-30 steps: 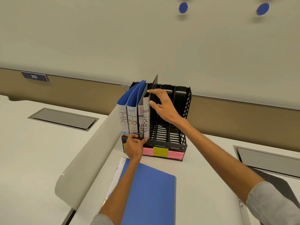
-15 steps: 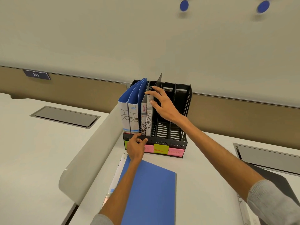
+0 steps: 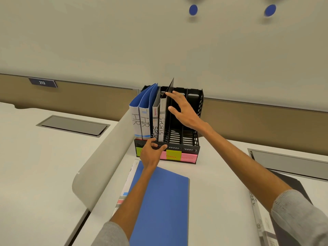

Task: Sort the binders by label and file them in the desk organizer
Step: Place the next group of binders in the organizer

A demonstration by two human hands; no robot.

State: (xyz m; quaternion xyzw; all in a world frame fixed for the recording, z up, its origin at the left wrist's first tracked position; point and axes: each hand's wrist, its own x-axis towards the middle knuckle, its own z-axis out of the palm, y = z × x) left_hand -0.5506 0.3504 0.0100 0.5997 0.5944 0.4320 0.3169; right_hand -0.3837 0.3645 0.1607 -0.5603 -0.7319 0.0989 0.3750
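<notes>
SPORTS binders (image 3: 162,118), two grey ones, stand upright in the organizer (image 3: 192,149), just at 3 o'clock of two blue HR binders (image 3: 140,119). The right hand (image 3: 184,112) has its fingers (image 3: 174,95) spread and straight, tips touching the top of the rightmost one, while the left hand (image 3: 150,155) curls its fingers over the organizer's front rail. At 6 o'clock of the organizer a blue binder (image 3: 159,201) lies flat on the desk (image 3: 218,174).

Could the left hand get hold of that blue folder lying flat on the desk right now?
Probably yes. The left hand grips the organizer at its front rim, just beyond the blue folder. The folder's cover lies bare except for the forearm crossing it, so drawing the hand back should do.
</notes>
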